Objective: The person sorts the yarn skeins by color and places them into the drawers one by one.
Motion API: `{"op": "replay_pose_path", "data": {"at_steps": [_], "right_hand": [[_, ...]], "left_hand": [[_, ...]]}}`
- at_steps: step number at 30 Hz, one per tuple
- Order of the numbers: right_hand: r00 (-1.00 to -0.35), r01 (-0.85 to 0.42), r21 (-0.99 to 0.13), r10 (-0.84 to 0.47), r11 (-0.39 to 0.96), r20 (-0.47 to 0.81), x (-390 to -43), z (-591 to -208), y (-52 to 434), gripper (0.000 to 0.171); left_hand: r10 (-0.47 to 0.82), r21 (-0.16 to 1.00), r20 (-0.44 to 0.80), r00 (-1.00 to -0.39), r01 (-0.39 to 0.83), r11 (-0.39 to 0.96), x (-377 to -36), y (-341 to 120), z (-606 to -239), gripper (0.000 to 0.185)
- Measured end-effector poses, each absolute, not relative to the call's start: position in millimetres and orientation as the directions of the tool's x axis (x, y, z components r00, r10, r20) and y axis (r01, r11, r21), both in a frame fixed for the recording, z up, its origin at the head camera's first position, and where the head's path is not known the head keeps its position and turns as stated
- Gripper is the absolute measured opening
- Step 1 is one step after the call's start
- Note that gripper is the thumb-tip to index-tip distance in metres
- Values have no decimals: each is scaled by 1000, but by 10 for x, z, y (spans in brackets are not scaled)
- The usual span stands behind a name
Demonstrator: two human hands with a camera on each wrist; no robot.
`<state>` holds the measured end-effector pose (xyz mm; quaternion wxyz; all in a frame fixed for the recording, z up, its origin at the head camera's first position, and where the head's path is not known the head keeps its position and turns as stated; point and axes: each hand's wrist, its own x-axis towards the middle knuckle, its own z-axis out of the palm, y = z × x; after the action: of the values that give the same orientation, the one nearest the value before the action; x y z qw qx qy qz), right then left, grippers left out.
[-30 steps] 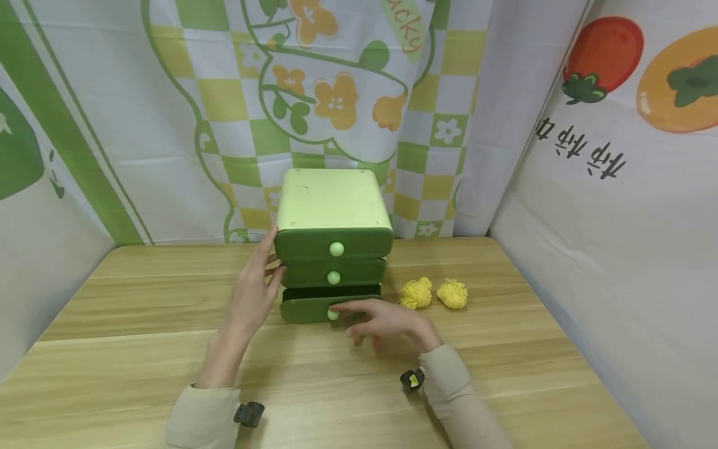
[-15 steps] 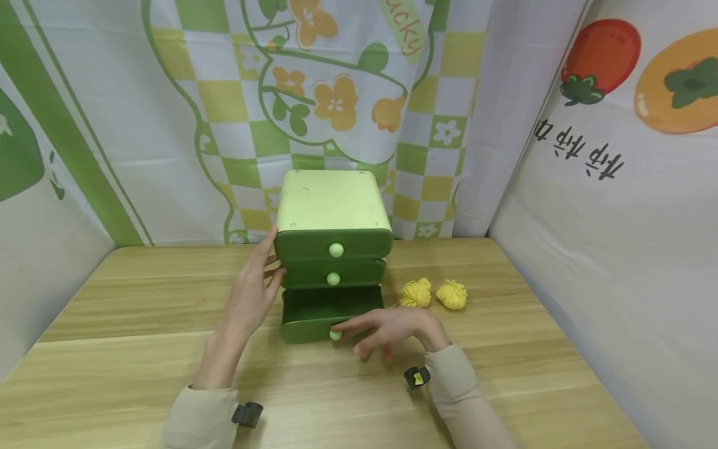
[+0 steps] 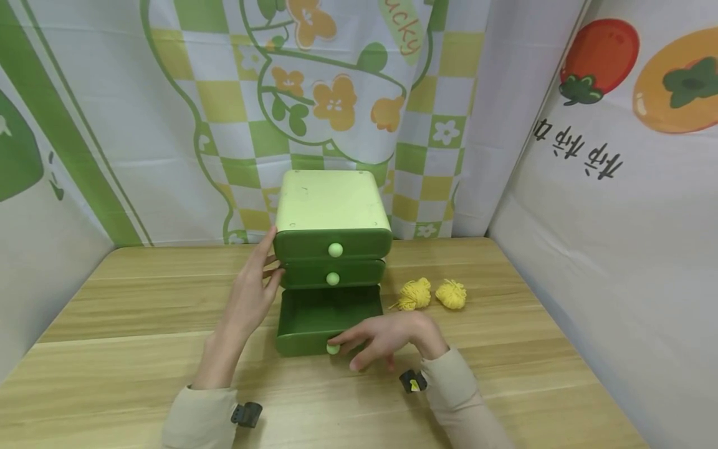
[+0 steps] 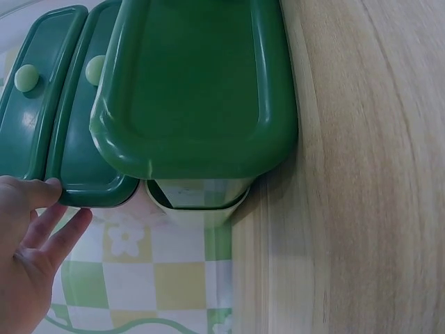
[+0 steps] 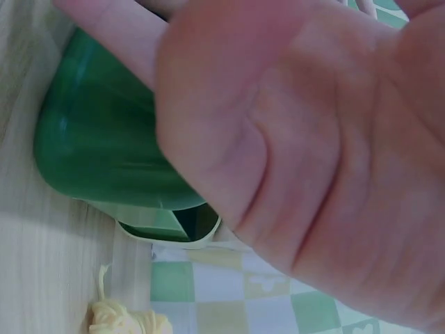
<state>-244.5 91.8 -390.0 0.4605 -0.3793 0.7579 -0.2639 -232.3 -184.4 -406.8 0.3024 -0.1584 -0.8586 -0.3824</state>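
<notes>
At frame centre: pale green cabinet (image 3: 333, 199) on the worktop (image 3: 140, 293) — top drawer (image 3: 303, 244) and middle drawer (image 3: 303, 273) in, bottom drawer (image 3: 297, 345) open. Left hand (image 3: 247, 296), left of centre: grip apart, thumb at the middle drawer's left end, fingers against the cabinet's side. Right hand (image 3: 387, 333), just below centre: grip hooked onto the bottom knob (image 3: 333, 350) by the fingers — thumb clear of it. Right of the cabinet: yellow yarn ball (image 3: 415, 294), second yarn ball (image 3: 451, 294) just beside it.
</notes>
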Motion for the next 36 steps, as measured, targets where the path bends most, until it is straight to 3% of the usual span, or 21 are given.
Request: {"op": "replay_pose_path", "data": {"at_steps": [11,22,36], "right_hand": [[-296,-358,-761,-838,541,-457,-2469,-3866,983,51],[-376,-447,-773,-878,451,-295,-2510,-3754,1115,39],[-619,-510,-738,-784,442,-42,-2595,-3662,1330,25]], "left_hand": [[41,572,638,-769,510,642,-2325,-1841,-4075,90],[62,585,617,-784,510,631,-2321,-1864,-4061,91],[61,636,571,-819,488,598,-2305,-1890,-4040,89]]}}
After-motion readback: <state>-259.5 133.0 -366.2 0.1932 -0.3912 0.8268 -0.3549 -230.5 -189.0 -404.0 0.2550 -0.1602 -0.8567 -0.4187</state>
